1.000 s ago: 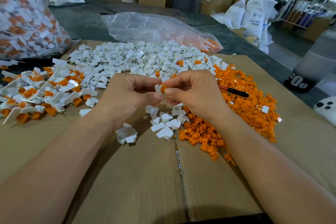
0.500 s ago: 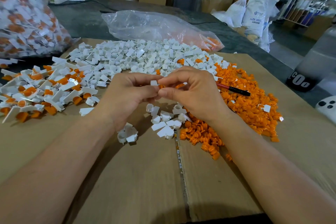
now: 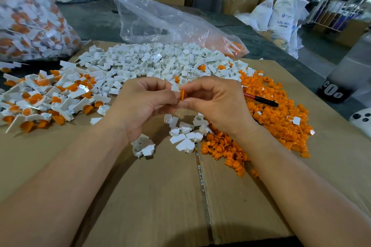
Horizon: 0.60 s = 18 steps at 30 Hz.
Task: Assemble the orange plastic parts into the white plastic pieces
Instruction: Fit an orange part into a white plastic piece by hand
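Left hand pinches a white piece, right hand an orange part; pressed askew, the part could jam or spring away.

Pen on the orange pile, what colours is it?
The pen is red with a black end, clearest in the head view.

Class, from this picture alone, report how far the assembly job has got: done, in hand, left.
Done: a heap of joined white-and-orange pieces lies at left. In hand: the left hand holds a white piece, the right hand pinches an orange part against it. Left: a large white pile and an orange pile lie unassembled.
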Available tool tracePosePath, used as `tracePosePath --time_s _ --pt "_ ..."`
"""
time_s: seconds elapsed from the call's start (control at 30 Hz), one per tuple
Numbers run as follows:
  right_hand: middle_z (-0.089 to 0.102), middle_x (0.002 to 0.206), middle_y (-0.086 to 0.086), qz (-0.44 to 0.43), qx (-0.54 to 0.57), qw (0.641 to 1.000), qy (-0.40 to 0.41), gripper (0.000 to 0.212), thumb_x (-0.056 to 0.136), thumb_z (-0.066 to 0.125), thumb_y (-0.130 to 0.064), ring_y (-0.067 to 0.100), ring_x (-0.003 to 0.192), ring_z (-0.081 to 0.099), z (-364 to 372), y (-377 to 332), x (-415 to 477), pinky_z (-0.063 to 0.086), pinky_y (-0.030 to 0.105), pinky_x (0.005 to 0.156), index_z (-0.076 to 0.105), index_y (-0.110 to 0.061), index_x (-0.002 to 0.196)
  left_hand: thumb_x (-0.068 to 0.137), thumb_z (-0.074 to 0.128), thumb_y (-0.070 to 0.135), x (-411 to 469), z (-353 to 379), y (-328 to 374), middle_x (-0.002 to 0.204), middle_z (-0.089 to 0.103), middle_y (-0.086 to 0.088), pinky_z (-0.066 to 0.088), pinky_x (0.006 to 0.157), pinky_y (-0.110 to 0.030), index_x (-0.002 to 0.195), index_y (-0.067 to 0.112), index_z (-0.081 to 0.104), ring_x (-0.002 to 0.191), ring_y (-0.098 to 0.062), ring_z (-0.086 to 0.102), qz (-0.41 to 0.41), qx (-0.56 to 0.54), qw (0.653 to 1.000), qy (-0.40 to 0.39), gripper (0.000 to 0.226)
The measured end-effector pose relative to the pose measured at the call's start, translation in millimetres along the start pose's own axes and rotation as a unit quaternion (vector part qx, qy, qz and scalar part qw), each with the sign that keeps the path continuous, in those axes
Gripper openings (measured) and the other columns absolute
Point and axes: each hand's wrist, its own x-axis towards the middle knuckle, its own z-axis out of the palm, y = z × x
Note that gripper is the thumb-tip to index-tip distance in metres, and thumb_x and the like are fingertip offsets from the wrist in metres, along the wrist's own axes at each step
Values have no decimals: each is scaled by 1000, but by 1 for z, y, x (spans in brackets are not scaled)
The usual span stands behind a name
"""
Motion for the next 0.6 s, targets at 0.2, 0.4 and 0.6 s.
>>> tracePosePath --time_s 0.2,0.4,0.6 --pt "66 81 -10 5 -1 1000 -5 33 69 74 1 5 77 67 -1 1 1 54 20 75 66 -23 92 75 66 0 -1 0 2 55 64 -5 48 44 -17 68 5 59 49 -13 63 -18 36 999 -6 11" --pt "66 86 -6 -14 -10 1000 -13 42 72 72 1 4 82 66 -1 1 2 53 19 78 60 -13 109 76 63 -3 -1 1 2 54 64 -6 48 44 -17 71 3 61 47 -13 61 -12 22 1000 -5 8" --pt "65 91 -13 13 -12 1000 -19 38 71 73 1 4 82 66 -2 0 1 54 21 79 64 -9 106 69 67 -3 0 0 1 57 66 -5 50 47 -18 75 4 66 50 -14 64 3 30 1000 7 10"
